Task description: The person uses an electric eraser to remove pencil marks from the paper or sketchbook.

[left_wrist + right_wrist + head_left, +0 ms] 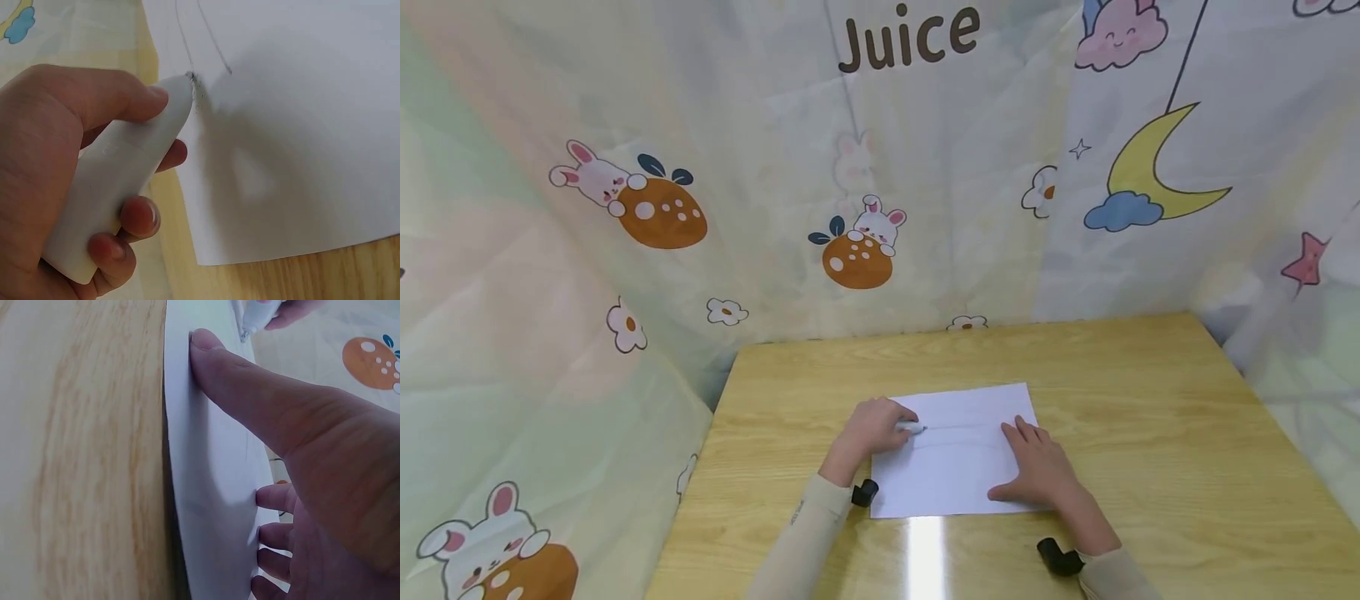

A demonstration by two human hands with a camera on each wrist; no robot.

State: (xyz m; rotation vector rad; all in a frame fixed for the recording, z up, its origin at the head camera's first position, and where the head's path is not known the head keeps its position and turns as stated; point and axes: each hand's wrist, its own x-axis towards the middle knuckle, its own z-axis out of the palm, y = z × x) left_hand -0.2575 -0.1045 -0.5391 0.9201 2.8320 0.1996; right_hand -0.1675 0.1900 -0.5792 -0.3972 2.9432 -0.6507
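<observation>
A white sheet of paper [947,483] lies on the wooden table, with faint grey lines across its upper part. My left hand [872,427] grips a smooth white handheld tool [119,169], fingers and thumb curled round it. The tool's dark tip meets the paper [300,156] at the end of one drawn line, with small dark specks beside it. On the sheet's right side, my right hand [1041,467] rests with fingers spread. In the right wrist view the thumb and fingertips of my right hand [300,437] press on the paper [212,475].
The wooden table [1150,400] extends around the sheet on all sides. Behind and beside it hangs a pale curtain [760,208] printed with rabbits, flowers and a moon. A black wrist device [865,492] sits at the left cuff, another [1058,557] at the right.
</observation>
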